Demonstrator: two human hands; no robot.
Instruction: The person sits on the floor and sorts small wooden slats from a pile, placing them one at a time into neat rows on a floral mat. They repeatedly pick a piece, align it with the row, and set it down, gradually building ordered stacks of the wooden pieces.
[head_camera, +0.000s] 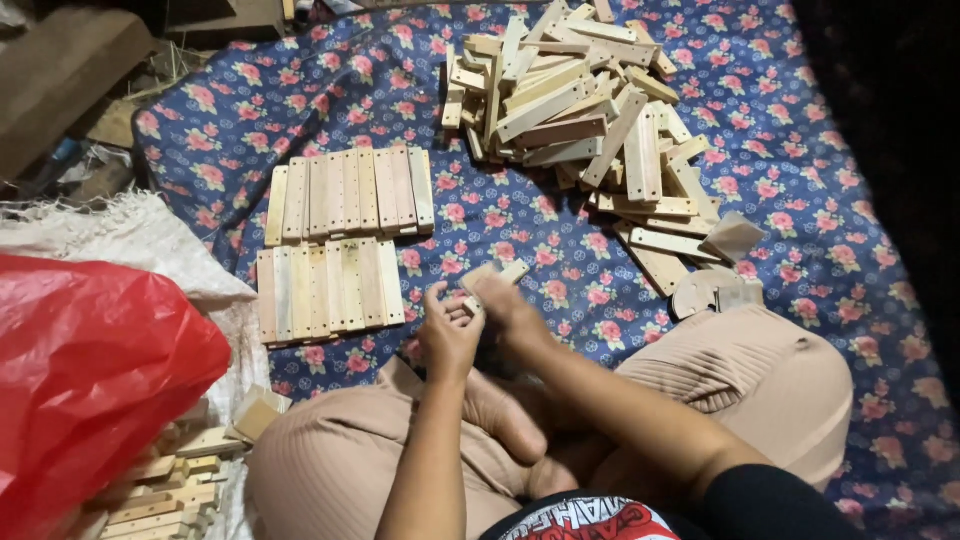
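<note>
My left hand (448, 335) and my right hand (512, 312) meet in front of my crossed legs, both gripping one small pale wooden slat (493, 277) that sticks up and to the right between them. Two flat rows of similar slats lie side by side on the floral cloth to the left: an upper row (350, 193) and a lower row (328, 290). A big loose heap of wooden slats (580, 110) is piled further away, up and to the right of my hands.
A blue floral cloth (840, 250) covers the floor. A red plastic bag (90, 380) bulges at the left, with more wooden pieces (170, 485) below it. A round wooden piece (697, 292) lies by my right knee. A white sack cloth (130, 235) lies at the left.
</note>
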